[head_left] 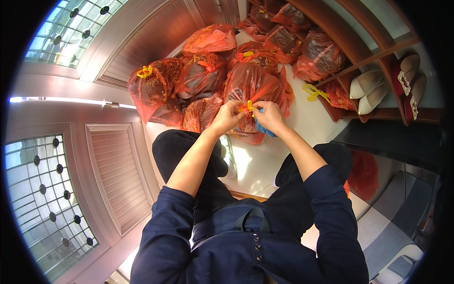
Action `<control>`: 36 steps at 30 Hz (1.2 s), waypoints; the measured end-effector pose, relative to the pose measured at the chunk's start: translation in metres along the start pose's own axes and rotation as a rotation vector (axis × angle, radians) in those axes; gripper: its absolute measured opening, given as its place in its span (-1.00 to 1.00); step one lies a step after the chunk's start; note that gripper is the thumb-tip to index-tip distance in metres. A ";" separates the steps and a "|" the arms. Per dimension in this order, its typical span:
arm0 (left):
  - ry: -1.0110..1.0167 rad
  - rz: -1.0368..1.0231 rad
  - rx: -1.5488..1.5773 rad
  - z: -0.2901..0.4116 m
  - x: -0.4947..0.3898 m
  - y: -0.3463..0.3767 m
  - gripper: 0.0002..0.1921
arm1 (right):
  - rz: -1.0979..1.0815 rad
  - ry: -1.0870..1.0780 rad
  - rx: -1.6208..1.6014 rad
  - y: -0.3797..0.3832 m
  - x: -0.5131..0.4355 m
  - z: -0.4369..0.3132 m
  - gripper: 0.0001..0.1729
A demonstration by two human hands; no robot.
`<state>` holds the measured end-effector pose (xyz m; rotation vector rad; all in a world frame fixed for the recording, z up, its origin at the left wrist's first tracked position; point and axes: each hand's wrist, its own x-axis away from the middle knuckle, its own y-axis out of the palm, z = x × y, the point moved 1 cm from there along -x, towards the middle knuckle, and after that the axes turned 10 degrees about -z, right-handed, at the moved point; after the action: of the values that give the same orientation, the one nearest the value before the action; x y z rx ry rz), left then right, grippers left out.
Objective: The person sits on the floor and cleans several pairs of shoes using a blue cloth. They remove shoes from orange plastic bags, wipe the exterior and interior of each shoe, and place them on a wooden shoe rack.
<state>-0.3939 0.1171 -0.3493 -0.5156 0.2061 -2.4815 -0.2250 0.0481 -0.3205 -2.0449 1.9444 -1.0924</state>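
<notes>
My left hand (230,114) and my right hand (268,115) meet at the gathered neck of a red translucent plastic bag (248,83). Between them, my fingertips pinch a yellow tie (249,105) at that neck. A blue cloth (263,125) hangs beneath my right hand, partly hidden by it. The bag is full, but its contents are hard to make out through the film. Close behind and to the left are several more filled red bags, one with a yellow bow (144,72) and another with a knotted red top (209,66).
A wooden shoe rack (372,53) curves along the right, holding white pumps (369,90) and dark red embellished shoes (406,83). More red bags (319,55) lean against it. Metal doors with glass panels (117,170) stand at the left. A grey cushioned seat (390,209) is at lower right.
</notes>
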 end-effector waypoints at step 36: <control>-0.059 -0.013 0.332 0.013 0.002 -0.011 -0.71 | 0.224 -0.315 -0.673 -0.046 -0.002 -0.010 -0.73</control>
<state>-0.3956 0.1242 -0.3340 -0.4471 -0.2309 -2.4412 -0.1924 0.0614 -0.2886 -2.0147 2.4887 -0.0423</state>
